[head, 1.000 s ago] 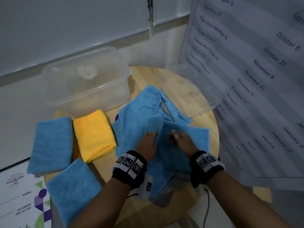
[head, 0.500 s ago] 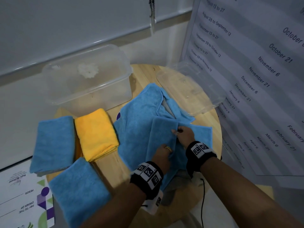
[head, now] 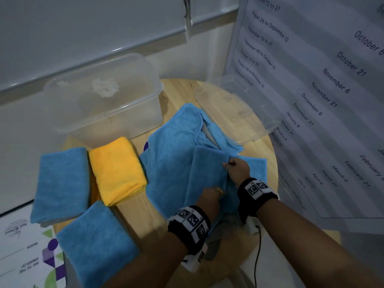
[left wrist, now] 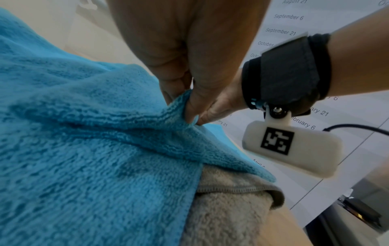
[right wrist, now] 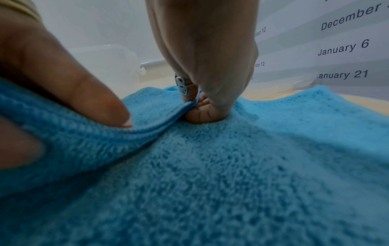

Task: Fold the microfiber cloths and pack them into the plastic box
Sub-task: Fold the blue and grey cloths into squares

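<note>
A blue microfiber cloth point(head: 176, 154) lies spread on the round wooden table point(head: 264, 229), with a folded flap point(head: 204, 173) on top. My right hand point(head: 229, 163) pinches the flap's far corner between thumb and fingers point(right wrist: 202, 103). My left hand point(head: 209, 194) pinches the flap's near edge point(left wrist: 190, 106). A grey cloth point(left wrist: 227, 211) lies under the blue one at the table's near edge. The clear plastic box point(head: 104, 100) stands open at the back left. Folded cloths lie left: two blue ones point(head: 62, 183) point(head: 95, 242) and a yellow one point(head: 117, 169).
The box's clear lid point(head: 234, 115) lies at the back right of the table. A printed poster of dates point(head: 322, 96) hangs on the right. A leaflet point(head: 27, 252) lies at the lower left, beyond the table's edge. A wall stands behind the box.
Both hands drew apart along the flap: the left came back toward me along its near edge, and the right stayed at the far corner. The flap now lies flatter and longer.
</note>
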`<state>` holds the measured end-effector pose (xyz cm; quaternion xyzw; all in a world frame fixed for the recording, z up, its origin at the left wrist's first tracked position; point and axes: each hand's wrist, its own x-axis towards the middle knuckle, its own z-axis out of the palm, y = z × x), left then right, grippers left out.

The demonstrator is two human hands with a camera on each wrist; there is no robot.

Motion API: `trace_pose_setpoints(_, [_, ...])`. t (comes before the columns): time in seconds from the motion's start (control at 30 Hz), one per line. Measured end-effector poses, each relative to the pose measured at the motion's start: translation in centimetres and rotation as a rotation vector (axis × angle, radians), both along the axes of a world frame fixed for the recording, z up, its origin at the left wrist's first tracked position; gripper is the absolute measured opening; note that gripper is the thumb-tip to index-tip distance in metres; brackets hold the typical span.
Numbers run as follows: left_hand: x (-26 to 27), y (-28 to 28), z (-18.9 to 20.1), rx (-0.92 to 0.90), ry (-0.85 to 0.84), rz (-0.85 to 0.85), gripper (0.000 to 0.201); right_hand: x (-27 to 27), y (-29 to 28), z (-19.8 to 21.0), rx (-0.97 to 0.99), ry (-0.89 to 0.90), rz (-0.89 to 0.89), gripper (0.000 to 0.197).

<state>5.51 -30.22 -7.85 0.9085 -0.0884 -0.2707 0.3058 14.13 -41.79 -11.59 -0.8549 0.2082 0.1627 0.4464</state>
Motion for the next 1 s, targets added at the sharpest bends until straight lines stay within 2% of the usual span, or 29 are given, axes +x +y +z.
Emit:
trace_pose_setpoints(0.07, [0.3, 0.1, 0.1, 0.058, 0.091, -0.106, 0.034, 0.4, -0.3, 0.0, -0.058, -0.016, 0.037, 0.028])
trace_pose_setpoints(0.13, [0.5, 1.0, 0.4, 0.033, 0.075, -0.228, 0.041, 0.4, -0.4, 0.5, -0.08, -0.046, 0.034, 0.019])
trace_pose_setpoints(0.17, [0.7, 1.5, 0.4, -0.017, 0.044, -0.213, 0.04, 0.1, -0.5, 0.6, -0.087, -0.096, 0.04, 0.025])
trace_pose_setpoints(0.23, [1.6, 3.0, -0.3, -0.057, -0.153, -0.058, 0.033, -0.5, -0.7, 1.1, -0.191, -0.318, 0.174, 0.06])
trace_pose_setpoints(0.3, [2.0, 5.1, -1.1, -0.027, -0.273, 0.173, 0.031, -1.2, -0.6, 1.1, -0.317, -0.51, 0.445, 0.078])
trace_pose_setpoints(0.33, [2.1, 5.9, -1.5, 0.014, -0.302, 0.28, 0.033, -1.7, -0.6, 0.8, -0.36, -0.519, 0.628, 0.082])
trace_pose_setpoints(0.4, [2.1, 6.9, -1.9, -0.012, -0.125, 0.424, 0.055, -2.7, -0.9, 0.0, -0.444, -0.356, 0.973, 0.1])
trace_pose_setpoints(0.47, [1.8, 7.2, -2.2, -0.101, 0.053, 0.449, 0.069, -3.9, -1.6, -0.7, -0.514, -0.102, 1.109, 0.122])
trace_pose_setpoints(0.53, [1.8, 7.3, -2.3, -0.147, 0.137, 0.451, 0.08, -4.6, -2.0, -0.9, -0.534, -0.033, 1.102, 0.128])
trace_pose_setpoints(0.6, [1.6, 7.5, -2.5, -0.214, 0.178, 0.476, 0.091, -4.8, -1.7, 0.1, -0.489, -0.032, 1.065, 0.121])
trace_pose_setpoints(0.63, [1.7, 7.7, -2.9, -0.22, 0.175, 0.481, 0.088, -4.6, -1.3, 0.5, -0.456, -0.067, 1.009, 0.117])
trace_pose_setpoints(0.67, [1.8, 7.9, -2.6, -0.203, 0.18, 0.472, 0.077, -4.5, -0.8, 1.0, -0.41, -0.146, 0.941, 0.109])
trace_pose_setpoints(0.73, [2.2, 8.5, -2.3, -0.187, 0.194, 0.464, 0.045, -4.3, 0.1, 1.5, -0.289, -0.32, 0.743, 0.068])
trace_pose_setpoints(0.77, [2.4, 8.9, -2.4, -0.217, 0.19, 0.488, 0.03, -4.1, 0.5, 1.8, -0.208, -0.312, 0.651, 0.054])
trace_pose_setpoints(0.83, [2.4, 9.0, -1.5, -0.258, 0.158, 0.523, 0.015, -3.8, 1.4, 2.4, -0.044, -0.198, 0.58, 0.055])
trace_pose_setpoints(0.87, [2.3, 8.9, -0.9, -0.274, 0.134, 0.511, 0.017, -3.5, 1.9, 2.5, 0.025, -0.131, 0.545, 0.05])
trace_pose_setpoints(0.93, [2.1, 8.6, 0.1, -0.308, 0.089, 0.402, 0.034, -3.0, 3.0, 3.2, 0.187, -0.029, 0.405, 0.039])
trace_pose_setpoints(1.0, [1.8, 7.6, 1.0, -0.26, 0.056, 0.241, 0.054, -2.7, 3.5, 3.8, 0.438, 0.072, 0.139, 0.023])
